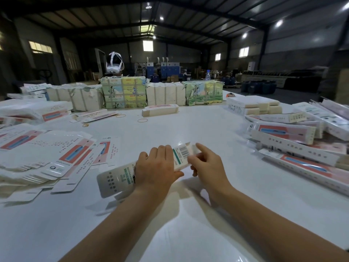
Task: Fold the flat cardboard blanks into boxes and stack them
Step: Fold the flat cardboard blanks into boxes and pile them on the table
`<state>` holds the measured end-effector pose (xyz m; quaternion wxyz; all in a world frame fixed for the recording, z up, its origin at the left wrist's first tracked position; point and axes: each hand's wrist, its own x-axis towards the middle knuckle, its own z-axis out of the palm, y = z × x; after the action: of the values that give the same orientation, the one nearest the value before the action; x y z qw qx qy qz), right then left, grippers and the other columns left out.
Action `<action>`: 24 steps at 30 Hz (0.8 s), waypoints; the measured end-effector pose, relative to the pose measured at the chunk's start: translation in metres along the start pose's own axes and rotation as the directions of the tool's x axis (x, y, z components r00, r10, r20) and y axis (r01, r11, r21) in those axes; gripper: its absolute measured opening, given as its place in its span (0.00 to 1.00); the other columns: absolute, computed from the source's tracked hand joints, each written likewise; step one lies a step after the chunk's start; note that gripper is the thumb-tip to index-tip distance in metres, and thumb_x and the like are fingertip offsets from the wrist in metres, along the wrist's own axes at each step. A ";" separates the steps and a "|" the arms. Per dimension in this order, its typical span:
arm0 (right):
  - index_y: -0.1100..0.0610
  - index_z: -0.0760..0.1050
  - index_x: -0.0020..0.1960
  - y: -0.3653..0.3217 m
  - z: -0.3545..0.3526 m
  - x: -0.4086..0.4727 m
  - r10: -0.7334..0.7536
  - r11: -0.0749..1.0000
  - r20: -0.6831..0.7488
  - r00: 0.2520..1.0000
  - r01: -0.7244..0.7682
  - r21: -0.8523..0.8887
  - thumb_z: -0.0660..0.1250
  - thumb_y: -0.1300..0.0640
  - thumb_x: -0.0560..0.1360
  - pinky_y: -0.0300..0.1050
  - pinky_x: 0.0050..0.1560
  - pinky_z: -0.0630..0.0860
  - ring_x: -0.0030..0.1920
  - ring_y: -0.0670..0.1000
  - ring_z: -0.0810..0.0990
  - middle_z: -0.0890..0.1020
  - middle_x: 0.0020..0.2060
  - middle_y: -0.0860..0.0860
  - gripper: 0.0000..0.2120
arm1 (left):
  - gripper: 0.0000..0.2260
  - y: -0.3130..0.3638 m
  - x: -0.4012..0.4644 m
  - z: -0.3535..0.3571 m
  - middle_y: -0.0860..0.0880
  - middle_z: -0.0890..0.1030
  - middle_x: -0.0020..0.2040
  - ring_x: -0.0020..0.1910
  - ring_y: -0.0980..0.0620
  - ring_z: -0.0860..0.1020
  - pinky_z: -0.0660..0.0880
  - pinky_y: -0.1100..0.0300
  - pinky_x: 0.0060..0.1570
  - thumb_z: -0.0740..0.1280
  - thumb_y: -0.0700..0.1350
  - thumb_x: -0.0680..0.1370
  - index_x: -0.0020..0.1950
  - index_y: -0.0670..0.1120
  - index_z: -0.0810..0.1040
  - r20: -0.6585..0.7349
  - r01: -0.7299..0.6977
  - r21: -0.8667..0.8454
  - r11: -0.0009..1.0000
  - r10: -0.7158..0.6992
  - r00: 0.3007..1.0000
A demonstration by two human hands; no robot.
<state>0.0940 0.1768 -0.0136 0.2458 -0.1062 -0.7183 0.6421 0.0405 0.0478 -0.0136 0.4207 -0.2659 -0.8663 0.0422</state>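
Left hand is gripping a long white cardboard box with teal print and a barcode, fingers wrapped over its top, thumb underneath, holding it angled just above the glossy white table. Right hand is working the box's far end: index finger extended over the end flap, remaining fingers curled and pinching the end edge near the barcode. Box is lying between both hands, near end pointing lower left.

Left of the hands, a spread pile of flat white-and-pink cardboard blanks is lying on the table. Right side, a loose stack of folded long white-and-pink boxes is sitting near the table edge. Farther out, yellow rubber bands are lying loose mid-table. Along the far edge, paper-wrapped bundles with green illustrated covers are standing in a row, with a white headset resting behind them.
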 end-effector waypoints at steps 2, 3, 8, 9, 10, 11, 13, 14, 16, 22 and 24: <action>0.52 0.58 0.76 0.001 -0.002 0.003 0.063 0.998 0.088 0.994 -0.062 -0.018 0.62 0.63 0.78 0.31 0.32 0.72 0.38 0.45 0.75 0.79 0.51 0.54 0.29 | 0.31 -0.001 -0.002 0.000 0.46 0.79 0.36 0.32 0.49 0.77 0.73 0.57 0.32 0.76 0.65 0.58 0.47 0.41 0.80 -0.022 -0.033 0.008 0.999 0.033 0.999; 0.52 0.59 0.76 0.000 -0.003 0.002 0.070 0.997 0.118 0.991 -0.067 -0.034 0.62 0.64 0.77 0.30 0.31 0.72 0.39 0.44 0.74 0.79 0.54 0.53 0.29 | 0.31 -0.001 -0.004 0.000 0.46 0.79 0.36 0.33 0.49 0.77 0.73 0.57 0.33 0.77 0.64 0.58 0.48 0.41 0.81 -0.033 -0.047 0.009 0.999 0.047 0.998; 0.49 0.81 0.43 0.000 0.001 -0.003 -0.141 0.966 0.071 0.987 0.153 -0.209 0.61 0.64 0.76 0.29 0.35 0.71 0.39 0.43 0.76 0.78 0.41 0.48 0.15 | 0.32 -0.002 -0.007 -0.002 0.46 0.80 0.38 0.33 0.48 0.79 0.75 0.56 0.32 0.80 0.60 0.55 0.48 0.40 0.81 -0.070 -0.023 -0.098 0.995 0.016 0.997; 0.51 0.81 0.42 0.001 0.003 -0.004 -0.163 0.952 0.062 0.985 0.173 -0.254 0.60 0.64 0.77 0.28 0.36 0.70 0.40 0.41 0.75 0.75 0.41 0.50 0.14 | 0.32 -0.002 -0.006 -0.002 0.46 0.81 0.38 0.33 0.48 0.79 0.75 0.56 0.32 0.81 0.60 0.54 0.48 0.40 0.81 -0.075 -0.016 -0.115 0.993 0.007 0.997; 0.53 0.82 0.43 0.001 0.004 -0.005 -0.172 0.944 0.057 0.983 0.181 -0.277 0.60 0.63 0.77 0.27 0.37 0.70 0.41 0.40 0.75 0.74 0.42 0.51 0.13 | 0.32 -0.002 -0.006 -0.002 0.46 0.81 0.38 0.33 0.48 0.79 0.76 0.56 0.33 0.81 0.59 0.53 0.48 0.39 0.81 -0.083 -0.010 -0.133 0.991 -0.001 0.997; 0.55 0.82 0.45 0.001 0.004 -0.005 -0.181 0.937 0.061 0.982 0.191 -0.292 0.59 0.62 0.78 0.27 0.38 0.70 0.41 0.41 0.75 0.73 0.42 0.51 0.13 | 0.32 -0.001 -0.006 -0.002 0.45 0.81 0.39 0.34 0.47 0.79 0.76 0.57 0.33 0.82 0.58 0.53 0.48 0.39 0.81 -0.087 -0.002 -0.152 0.988 -0.012 0.996; 0.54 0.81 0.51 0.002 0.004 -0.003 -0.192 0.919 0.105 0.976 0.216 -0.330 0.59 0.61 0.79 0.26 0.40 0.69 0.43 0.41 0.74 0.73 0.43 0.49 0.12 | 0.32 -0.002 -0.006 0.000 0.45 0.82 0.39 0.34 0.46 0.80 0.76 0.57 0.34 0.83 0.55 0.51 0.47 0.39 0.81 -0.083 0.023 -0.192 0.981 -0.039 0.996; 0.53 0.81 0.53 0.002 0.004 -0.003 -0.199 0.905 0.126 0.972 0.231 -0.356 0.59 0.59 0.79 0.26 0.41 0.69 0.44 0.41 0.74 0.73 0.44 0.48 0.12 | 0.32 -0.002 -0.006 0.001 0.45 0.82 0.39 0.35 0.46 0.80 0.76 0.57 0.34 0.83 0.54 0.50 0.47 0.39 0.81 -0.075 0.040 -0.214 0.976 -0.057 0.996; 0.50 0.77 0.62 0.001 0.002 -0.002 -0.236 0.873 0.093 0.967 0.253 -0.417 0.63 0.55 0.78 0.24 0.44 0.69 0.50 0.40 0.73 0.71 0.49 0.47 0.13 | 0.32 -0.003 -0.006 0.003 0.44 0.82 0.40 0.35 0.45 0.80 0.76 0.56 0.36 0.84 0.52 0.50 0.48 0.39 0.81 -0.056 0.079 -0.250 0.965 -0.096 0.994; 0.47 0.53 0.75 -0.006 -0.010 0.011 0.157 0.976 0.035 0.987 -0.160 0.148 0.75 0.59 0.69 0.50 0.65 0.71 0.64 0.53 0.72 0.72 0.63 0.53 0.43 | 0.32 -0.004 -0.007 0.002 0.44 0.81 0.39 0.36 0.44 0.79 0.76 0.54 0.37 0.84 0.51 0.51 0.49 0.39 0.80 -0.057 0.114 -0.316 0.942 -0.139 0.989; 0.57 0.67 0.67 -0.007 -0.009 0.012 0.255 0.824 0.287 0.923 -0.363 0.435 0.71 0.67 0.69 0.49 0.52 0.79 0.53 0.55 0.81 0.82 0.51 0.57 0.29 | 0.31 -0.001 -0.007 0.000 0.44 0.81 0.40 0.36 0.44 0.80 0.76 0.55 0.37 0.83 0.52 0.52 0.49 0.39 0.80 -0.071 0.083 -0.316 0.945 -0.111 0.991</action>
<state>0.0891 0.1888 -0.0033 0.0769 -0.0872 -0.5318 0.8388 0.0434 0.0435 -0.0185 0.4125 -0.2876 -0.8548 -0.1278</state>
